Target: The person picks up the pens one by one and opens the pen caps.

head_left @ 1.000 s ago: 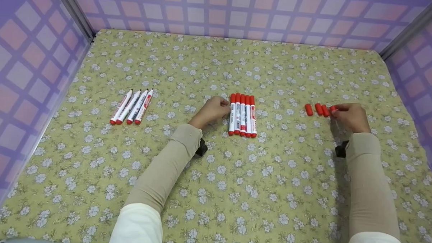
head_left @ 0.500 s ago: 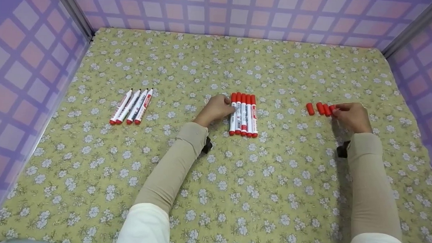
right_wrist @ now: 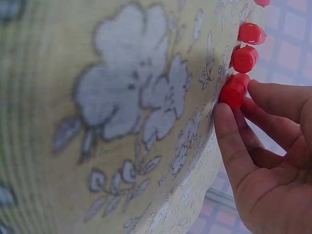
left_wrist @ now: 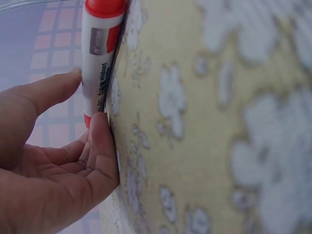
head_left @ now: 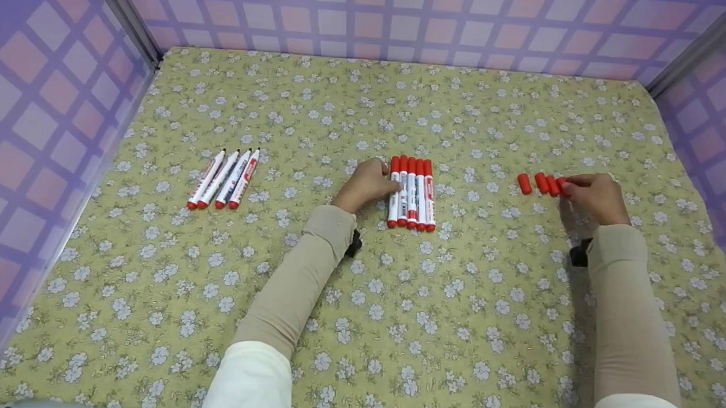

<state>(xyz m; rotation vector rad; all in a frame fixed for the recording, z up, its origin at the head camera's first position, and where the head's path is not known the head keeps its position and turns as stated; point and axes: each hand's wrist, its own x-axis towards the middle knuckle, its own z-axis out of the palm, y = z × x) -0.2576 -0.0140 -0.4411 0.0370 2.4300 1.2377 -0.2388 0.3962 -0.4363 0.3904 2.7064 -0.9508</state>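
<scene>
In the head view my left hand (head_left: 370, 181) is at the left side of a tight row of capped red-and-white markers (head_left: 421, 191). Its thumb and fingers pinch the near-side marker (left_wrist: 95, 53) in the left wrist view, one fingertip on top and another low against the barrel by the cloth. Off to the right, my right hand (head_left: 596, 197) pinches the end cap (right_wrist: 234, 92) of several loose red marker caps (head_left: 542, 183). That cap lies on the cloth beside the neighbouring cap (right_wrist: 244, 59). The leftmost cap (head_left: 524, 183) sits slightly apart.
Several uncapped markers (head_left: 217, 184) lie side by side at the left, dark tips pointing away. A flowered yellow-green cloth (head_left: 443, 327) covers the table. Checked purple-and-pink panels (head_left: 369, 26) enclose the back and both sides.
My left hand has moved right, and its fingertips now overlap the leftmost capped marker. The right hand has brought its cap closer against the neighbouring one. The uncapped markers have not moved.
</scene>
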